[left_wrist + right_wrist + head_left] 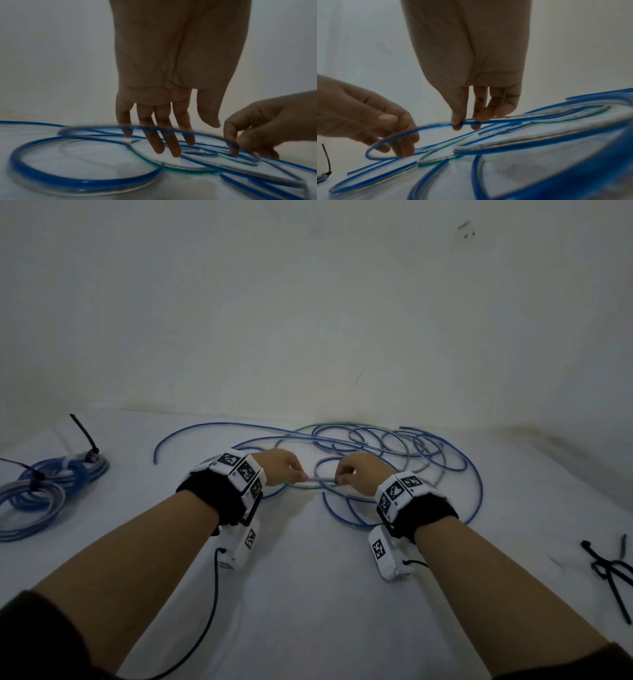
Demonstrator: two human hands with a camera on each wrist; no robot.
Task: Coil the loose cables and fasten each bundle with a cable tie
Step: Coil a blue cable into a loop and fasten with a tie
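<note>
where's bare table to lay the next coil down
Bare cloth lies between the tied bundles at far left and the left hand, and along the near edge between both forearms. Crowded: the loose cables around the right hand; spare cable ties occupy the right edge.

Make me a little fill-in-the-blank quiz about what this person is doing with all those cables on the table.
1. The right hand pinches a ____ cable.
2. The finished bundles lie on the person's ____ side.
3. Each finished bundle is fastened with a ____ cable tie.
4. Among the loose cables, one loop is ____ rather than blue.

Missing words: blue; left; black; green
</note>
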